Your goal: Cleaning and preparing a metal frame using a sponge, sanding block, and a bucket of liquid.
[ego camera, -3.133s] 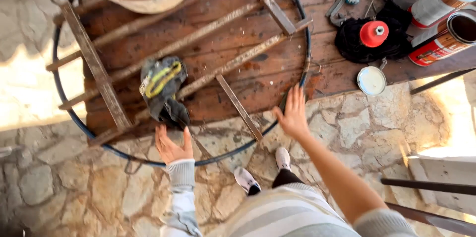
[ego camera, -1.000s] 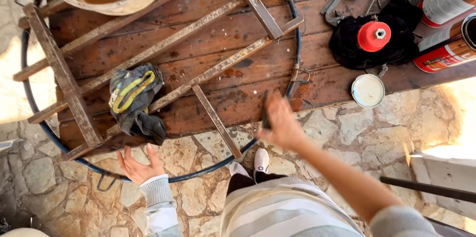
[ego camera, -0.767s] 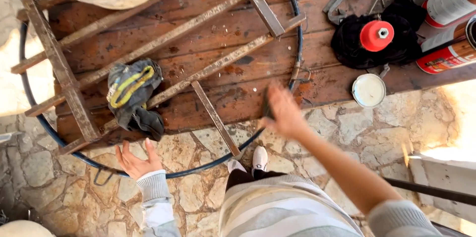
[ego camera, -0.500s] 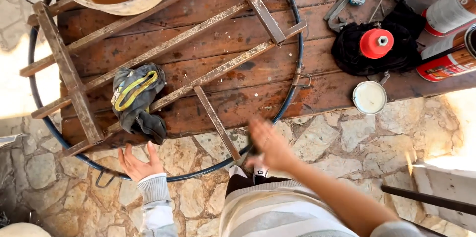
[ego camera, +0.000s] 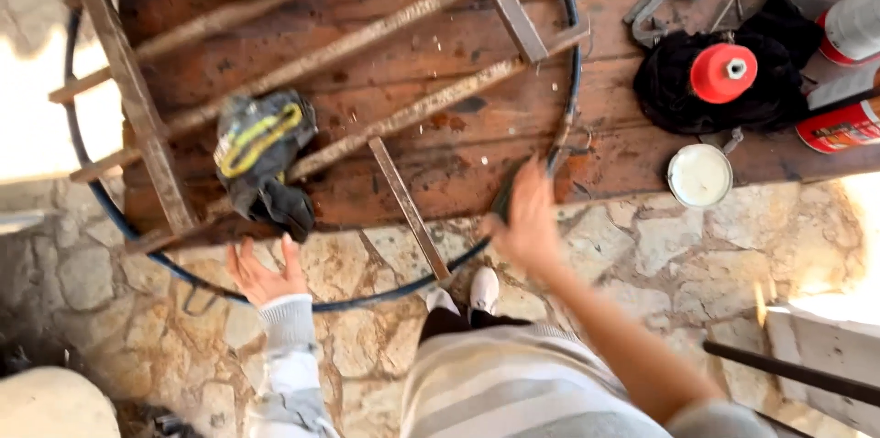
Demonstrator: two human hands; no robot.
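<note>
Only one view here, the head camera looking straight down. The black hoop lies flat around a rusty metal frame on a brown wooden tabletop, filling the left and centre of the frame; the frame's long bars run diagonally from lower left to upper right. The right hand, blurry, sits on the hoop's lower right arc, and I can't tell if the fingers are actually closed on it. The left hand is open, palm up, fingers spread, at the hoop's lower left arc. One pair of dirty work gloves lies on the frame. Floor is irregular stone paving, outdoors in sun. One red spool, one small white lid, two spray cans at the right.
</note>
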